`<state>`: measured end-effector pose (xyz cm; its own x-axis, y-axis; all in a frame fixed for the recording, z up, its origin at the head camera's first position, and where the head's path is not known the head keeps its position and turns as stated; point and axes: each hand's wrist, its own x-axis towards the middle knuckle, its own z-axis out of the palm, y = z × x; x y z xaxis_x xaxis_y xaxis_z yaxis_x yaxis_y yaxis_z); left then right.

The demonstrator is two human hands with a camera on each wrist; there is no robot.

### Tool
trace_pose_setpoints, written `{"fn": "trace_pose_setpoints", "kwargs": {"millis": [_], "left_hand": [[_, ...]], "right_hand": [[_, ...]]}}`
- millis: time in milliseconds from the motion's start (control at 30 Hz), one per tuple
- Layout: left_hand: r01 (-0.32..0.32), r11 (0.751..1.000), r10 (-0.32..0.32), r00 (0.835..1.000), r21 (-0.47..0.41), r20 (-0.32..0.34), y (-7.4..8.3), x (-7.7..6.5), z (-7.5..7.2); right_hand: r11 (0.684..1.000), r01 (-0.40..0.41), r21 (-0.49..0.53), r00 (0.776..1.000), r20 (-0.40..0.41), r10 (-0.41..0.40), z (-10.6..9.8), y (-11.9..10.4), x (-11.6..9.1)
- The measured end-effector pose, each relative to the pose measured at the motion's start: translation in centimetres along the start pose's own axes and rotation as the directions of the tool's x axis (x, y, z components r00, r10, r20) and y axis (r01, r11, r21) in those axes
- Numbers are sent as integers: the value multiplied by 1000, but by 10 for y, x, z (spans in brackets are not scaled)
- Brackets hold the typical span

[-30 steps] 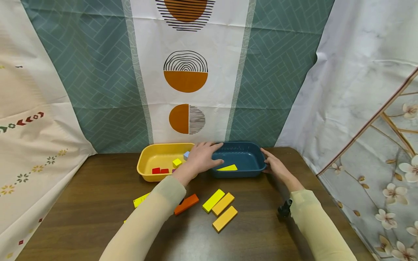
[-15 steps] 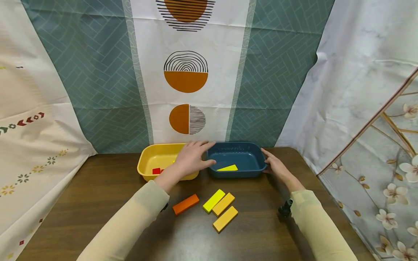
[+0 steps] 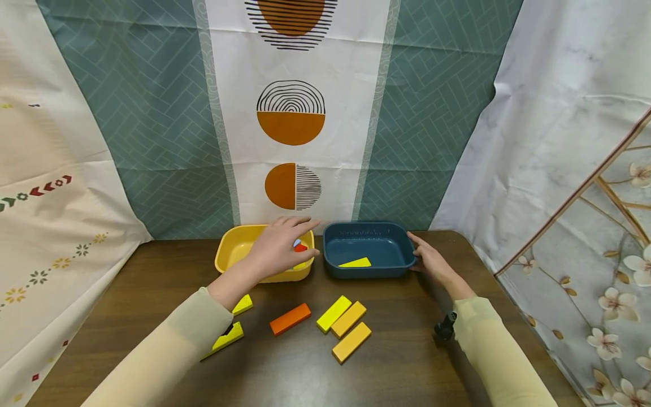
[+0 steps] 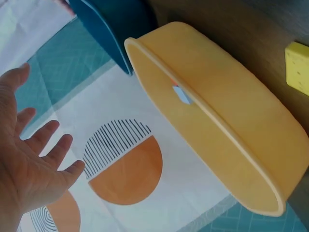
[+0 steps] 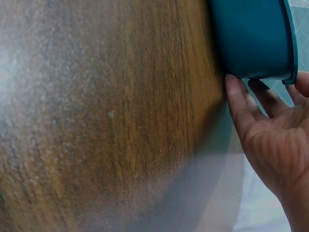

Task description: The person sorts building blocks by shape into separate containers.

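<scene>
My left hand [image 3: 278, 249] hovers over the yellow bin [image 3: 229, 249], fingers spread and nothing held. In the left wrist view the palm of that hand [image 4: 34, 154] shows bare, apart from the bin. A red piece [image 3: 301, 248] and a light blue piece [image 4: 182, 94] are visible in the yellow bin; the hand hides other contents in the head view. My right hand [image 3: 434, 265] touches the right end of the dark blue bin [image 3: 371, 272]. Its fairly straight fingertips [image 5: 232, 83] rest against the outer wall, thumb near the rim. Inside lies a yellow block [image 3: 356, 263].
On the wooden table [image 3: 407, 367] before the bins lie an orange-red block [image 3: 290, 319], a yellow block [image 3: 333, 314] and two amber blocks [image 3: 351, 342]. Further left, two yellow blocks [image 3: 226, 341] are partly behind the left arm. A patterned cloth [image 3: 341, 186] hangs behind.
My left hand has moved left, from between the bins to over the yellow bin, uncovering the blue bin's left end. The right hand keeps its place.
</scene>
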<state>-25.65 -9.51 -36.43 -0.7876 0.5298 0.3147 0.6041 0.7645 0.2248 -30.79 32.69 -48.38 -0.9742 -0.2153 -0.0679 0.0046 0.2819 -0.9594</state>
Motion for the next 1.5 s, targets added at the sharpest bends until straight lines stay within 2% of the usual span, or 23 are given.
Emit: {"fn": "trace_pose_setpoints", "kwargs": {"millis": [200, 333, 467, 767, 1000, 1267, 1500], "left_hand": [[-12, 1000, 12, 1000, 21, -18, -5, -15, -10], [11, 1000, -11, 1000, 8, -19, -8, -29, -13], [31, 999, -32, 999, -3, -17, -11, -44, -15], [25, 1000, -24, 998, 14, -51, -16, -76, -13], [28, 999, -28, 999, 38, -19, -12, -96, -4], [43, 999, -43, 996, 13, 74, -6, -111, 18], [58, 998, -57, 994, -11, 97, -3, -120, 35]], "right_hand": [[1000, 0, 7, 1000, -5, 0, -1, 1, 1], [1000, 5, -3, 1000, -3, -5, -1, 2, 2], [1000, 10, 0, 1000, -4, -10, -1, 3, 1], [1000, 5, 6, 1000, -5, -5, 1, 0, -1], [1000, -10, 2, 1000, -15, 10, 1, 0, 0], [1000, -25, -12, 999, -24, 25, 0, 0, -2], [1000, -19, 5, 1000, -21, 19, 1, -2, -1]]}}
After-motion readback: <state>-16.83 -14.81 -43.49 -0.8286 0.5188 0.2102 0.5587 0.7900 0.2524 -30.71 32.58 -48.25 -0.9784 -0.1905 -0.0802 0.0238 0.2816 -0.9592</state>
